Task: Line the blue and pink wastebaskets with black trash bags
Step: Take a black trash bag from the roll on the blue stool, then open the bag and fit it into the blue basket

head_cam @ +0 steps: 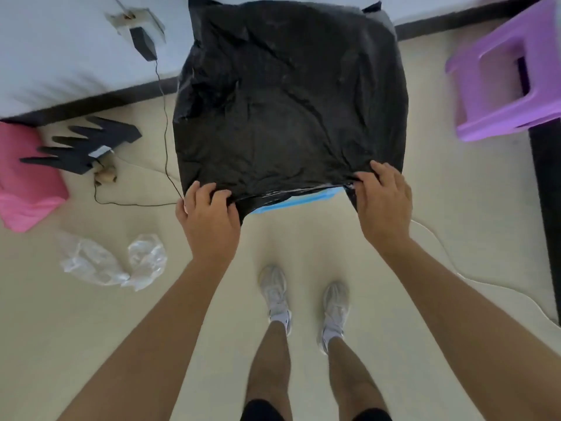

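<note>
Over the blue wastebasket (299,199), mostly hidden, a black trash bag (288,101) billows; left hand (209,220) and right hand (384,205) pinch its near edge. Pink wastebasket (25,177) lies far left.

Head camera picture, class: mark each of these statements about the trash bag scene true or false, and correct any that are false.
1. Both hands grip the near edge of the black trash bag. True: the left hand and right hand each pinch it.
2. The blue wastebasket is fully uncovered. False: only a strip of it shows under the bag.
3. A purple plastic stool stands at the far right. True.
4. The pink wastebasket is already lined with a black bag. False: no bag is on it.
5. Crumpled clear plastic lies on the floor at the left. True.
</note>
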